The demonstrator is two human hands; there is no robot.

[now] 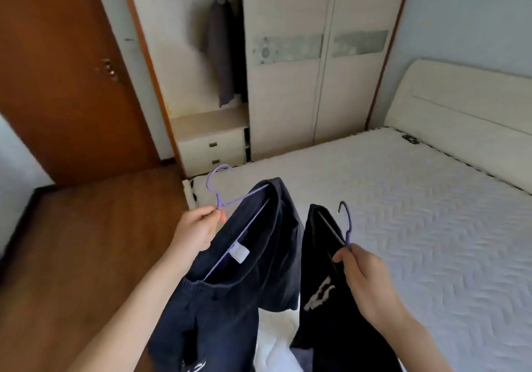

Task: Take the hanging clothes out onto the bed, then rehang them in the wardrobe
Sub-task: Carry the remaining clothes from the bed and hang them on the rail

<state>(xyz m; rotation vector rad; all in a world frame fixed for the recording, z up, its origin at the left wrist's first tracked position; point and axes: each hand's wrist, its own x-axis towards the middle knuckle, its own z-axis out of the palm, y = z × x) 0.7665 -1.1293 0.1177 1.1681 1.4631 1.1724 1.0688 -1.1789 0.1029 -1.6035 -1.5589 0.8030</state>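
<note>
Holding a hanger in each hand, you stand at the corner of the bed [403, 213] facing the wardrobe [288, 83]. Your left hand [195, 229] pinches the neck of a purple hanger [218, 187], its hook curving up and away from your fingers; dark navy trousers [244, 256] hang from it, just right of and below that hand (a white label shows inside the waistband). Your right hand [365, 276] is closed around the stem of a second purple hanger [347, 222], hook upright above your thumb, with a black garment [322, 299] carrying a pale print draped to the left of and below the hand. Both garments dangle over the mattress edge, near each other. Beyond your left hand, in the open wardrobe section, a grey garment [218, 55] hangs from the rail, blurred.
</note>
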